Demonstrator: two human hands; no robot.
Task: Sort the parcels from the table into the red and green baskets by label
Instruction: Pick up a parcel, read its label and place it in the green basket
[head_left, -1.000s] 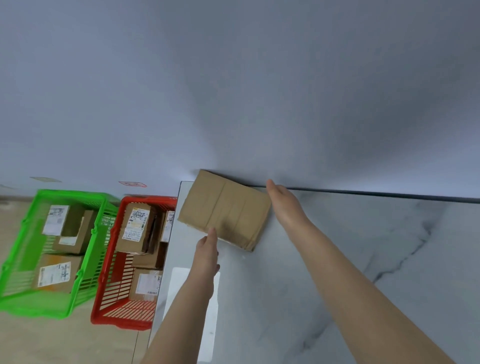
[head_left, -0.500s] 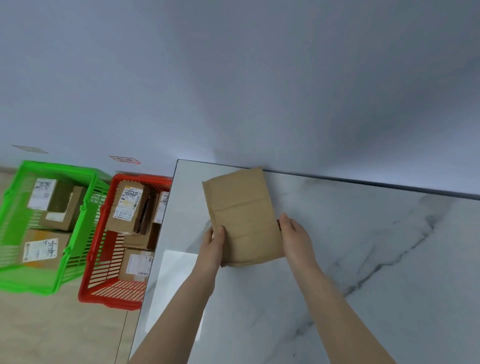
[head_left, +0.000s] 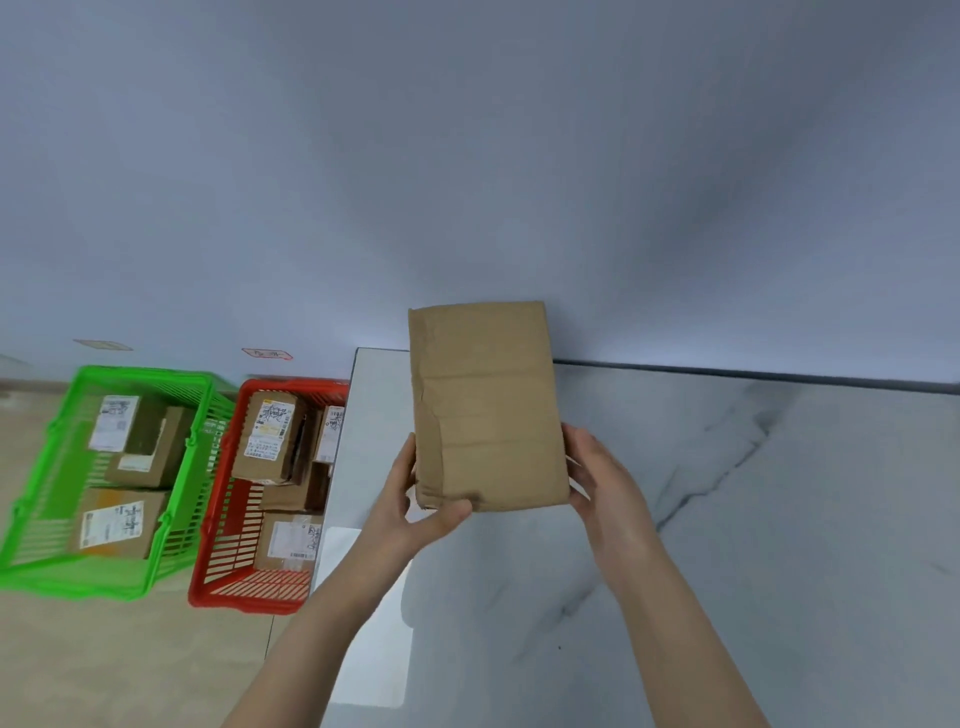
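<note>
Brown paper parcel held up over the left end of the counter, long side near-upright, its top edge overlapping the wall in view. Both hands are on its lower half. Left hand grasps the bottom-left corner, thumb across the front, fingers behind. Right hand clasps the lower right edge, fingers wrapped round it. Only the plain, creased face shows; the back is hidden.

Counter is grey marble-look with dark veins, and a bright reflection patch sits near its left edge under the left forearm.

Red basket is on the floor, right against the counter's left edge; the counter edge cuts off its right side. Labelled cardboard parcels inside: one propped up at the far end, one flat at the near end, more wedged between, exact count unclear.

Green basket sits just left of the red one, side by side. It holds labelled parcels too, about three.

Label print in both baskets is too small and blurred to read. Left part of the frame is smeared, green basket worst.

Two flat signs on the wall behind the baskets: a red-bordered sign above the red basket and a pale sign above the green one, text illegible. Both forearms run out of the bottom of the frame.
</note>
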